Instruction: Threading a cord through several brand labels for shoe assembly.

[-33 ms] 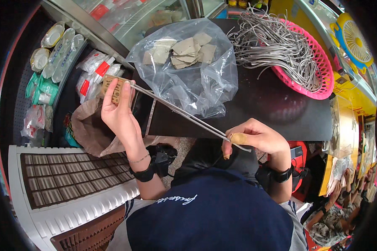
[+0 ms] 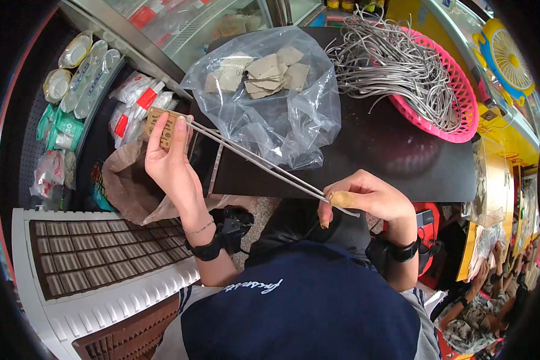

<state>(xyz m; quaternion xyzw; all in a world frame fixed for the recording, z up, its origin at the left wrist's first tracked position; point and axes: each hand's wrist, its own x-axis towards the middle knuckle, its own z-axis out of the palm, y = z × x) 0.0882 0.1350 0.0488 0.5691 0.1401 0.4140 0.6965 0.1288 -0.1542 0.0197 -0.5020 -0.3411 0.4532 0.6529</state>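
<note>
While my left hand (image 2: 175, 165) pinches a printed cardboard tag (image 2: 170, 122) and grey cords (image 2: 264, 162), my right hand (image 2: 375, 195) grips their near end.
Far right, a pink basket (image 2: 467, 111) holds more.

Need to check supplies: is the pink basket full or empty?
Not empty: grey strands heap in the pink basket and spill over its left side; their depth is hidden.

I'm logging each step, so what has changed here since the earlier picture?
Nothing visibly changed: nothing moved, nothing was taken up or let go. The left hand still holds the small tan rectangular card, the right hand still grips the thin silvery-grey strands stretched between the hands, and the pink oval plastic basket and clear plastic bag stay where they were.
</note>
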